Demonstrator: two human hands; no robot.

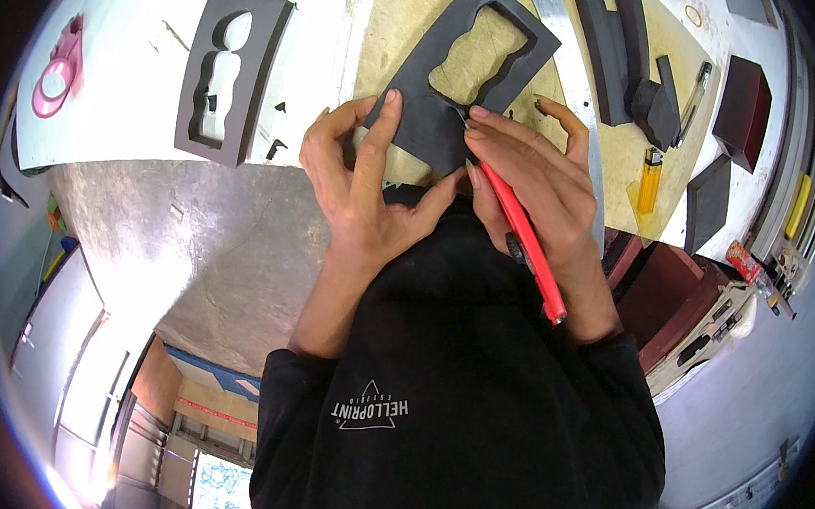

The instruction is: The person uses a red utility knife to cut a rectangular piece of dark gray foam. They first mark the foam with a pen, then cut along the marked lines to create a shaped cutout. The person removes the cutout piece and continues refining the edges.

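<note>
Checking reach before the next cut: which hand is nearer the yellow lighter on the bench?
Right. The right hand, holding the red utility knife, lies just left of the yellow lighter. The left hand presses the dark foam piece farther left, beyond the right hand.

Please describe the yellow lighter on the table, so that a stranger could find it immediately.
Start at the beige cutting mat right of the right hand. Near its right edge lies the lighter, alone among dark foam pieces in being small, upright and translucent yellow.
</note>
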